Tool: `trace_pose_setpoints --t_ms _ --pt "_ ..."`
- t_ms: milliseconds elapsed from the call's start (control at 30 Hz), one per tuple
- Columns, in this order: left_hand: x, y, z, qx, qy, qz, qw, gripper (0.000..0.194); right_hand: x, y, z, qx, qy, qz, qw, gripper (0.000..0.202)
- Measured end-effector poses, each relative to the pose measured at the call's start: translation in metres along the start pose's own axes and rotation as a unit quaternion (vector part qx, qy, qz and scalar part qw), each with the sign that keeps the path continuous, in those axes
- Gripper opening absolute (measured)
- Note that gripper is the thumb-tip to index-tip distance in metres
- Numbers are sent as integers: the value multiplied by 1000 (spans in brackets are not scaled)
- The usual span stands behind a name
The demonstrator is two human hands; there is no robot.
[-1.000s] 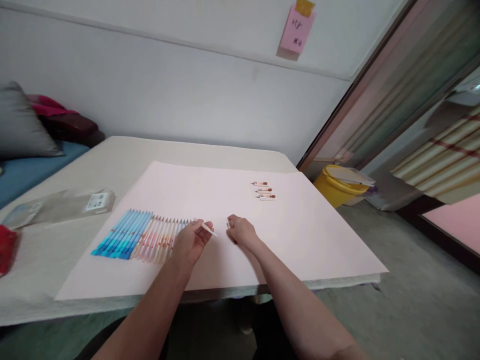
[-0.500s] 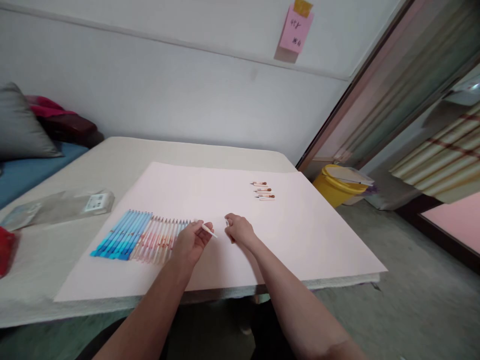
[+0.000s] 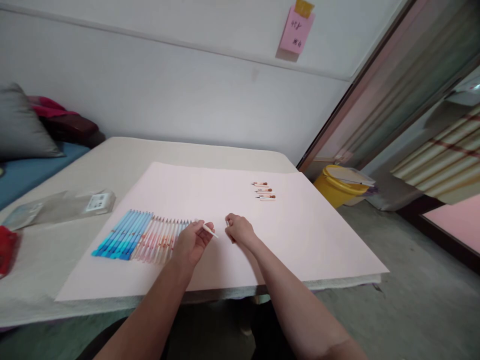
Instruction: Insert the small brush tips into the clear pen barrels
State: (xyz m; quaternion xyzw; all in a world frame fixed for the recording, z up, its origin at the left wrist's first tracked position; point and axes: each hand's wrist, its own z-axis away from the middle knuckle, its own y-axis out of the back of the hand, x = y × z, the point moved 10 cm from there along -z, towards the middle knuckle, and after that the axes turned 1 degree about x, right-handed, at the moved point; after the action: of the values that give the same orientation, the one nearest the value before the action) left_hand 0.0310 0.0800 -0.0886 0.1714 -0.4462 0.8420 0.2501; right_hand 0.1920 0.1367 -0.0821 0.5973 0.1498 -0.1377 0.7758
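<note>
Between the fingers of my left hand (image 3: 195, 241) is a thin white stick-like piece (image 3: 210, 231), tilted down to the right. My right hand (image 3: 239, 230) is closed round a small white-and-brown pen part (image 3: 231, 238), mostly hidden by the fingers. Left of my left hand lies a row of several blue pens (image 3: 125, 235), and beside them several pale pens with red and orange marks (image 3: 159, 237); the left hand covers the row's right end. Farther back to the right, three short pen pieces with brown ends (image 3: 265, 196) lie one behind another on the pale pink sheet (image 3: 300, 235).
A clear plastic package (image 3: 67, 207) with a label and a red object (image 3: 6, 250) lie on the table's left side. A yellow bucket (image 3: 335, 187) stands on the floor at the right. A wall rises behind the table (image 3: 195, 152).
The whole view has shifted very slightly. Both hands hold the same pieces in nearly the same places.
</note>
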Motion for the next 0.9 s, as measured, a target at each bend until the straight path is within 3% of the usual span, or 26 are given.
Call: trace_pose_setpoints --t_ms 233,367,500,567,667,767,833,900 --pt "2 -1 0 -4 -2 2 1000 11 -3 7 4 19 0 -10 1000 35" --pt "4 -1 0 -1 -1 4 1000 10 -1 9 5 24 -22 -161 986 30" --pt "7 1 -1 8 -8 10 1000 10 -10 8 9 6 6 -291 957 11" --pt "10 1 -3 10 -9 6 1000 10 -22 12 12 -10 49 -380 924 7" --pt "15 4 -6 19 -13 -4 1000 9 -39 16 21 -61 99 -562 819 12" --pt "20 6 -8 22 -18 0 1000 8 -47 13 29 -113 91 -670 728 19" --pt "23 6 -7 18 -20 3 1000 8 -50 10 33 -137 81 -703 693 19" --pt "25 5 -6 17 -25 2 1000 8 -53 6 35 -155 71 -715 678 17"
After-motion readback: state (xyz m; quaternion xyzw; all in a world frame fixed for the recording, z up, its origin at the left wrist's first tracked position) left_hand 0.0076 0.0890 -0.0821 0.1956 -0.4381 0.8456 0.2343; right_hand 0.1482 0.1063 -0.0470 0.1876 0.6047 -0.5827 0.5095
